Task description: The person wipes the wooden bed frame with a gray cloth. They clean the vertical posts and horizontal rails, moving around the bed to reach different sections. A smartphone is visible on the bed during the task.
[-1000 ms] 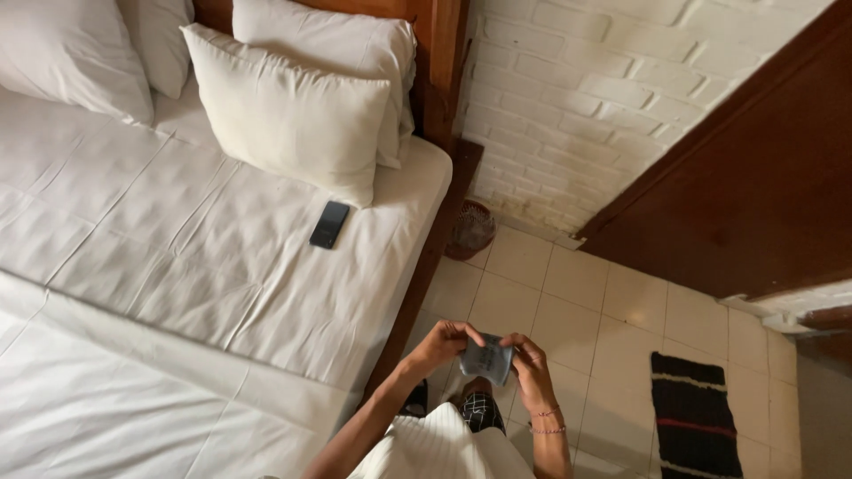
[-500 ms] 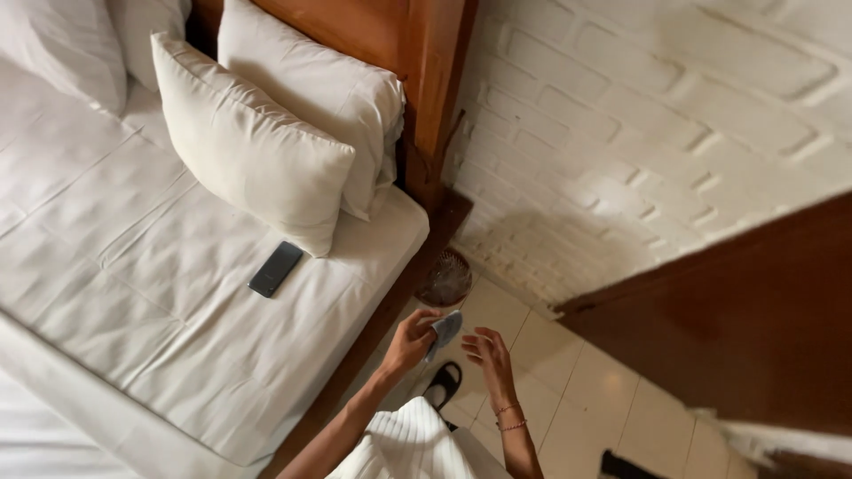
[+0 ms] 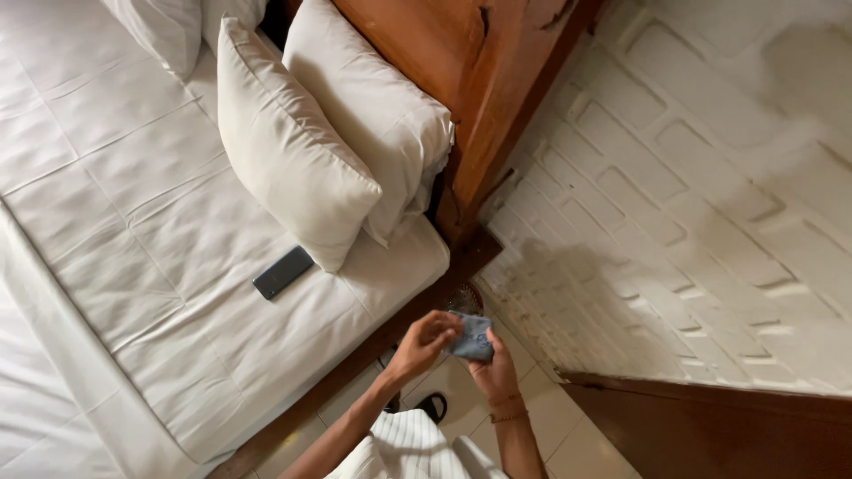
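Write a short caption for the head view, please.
Both hands, left hand and right hand, hold a blue cloth beside the bed.

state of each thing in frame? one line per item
left hand: fingers pinching the cloth's edge
right hand: cupped under the cloth, holding it
blue-grey cloth: bunched, held between both hands
phone: flat on the bed, screen dark
front pillow: propped upright against the rear pillow
rear pillow: leaning on the wooden headboard
bed sheet: spread, lightly creased
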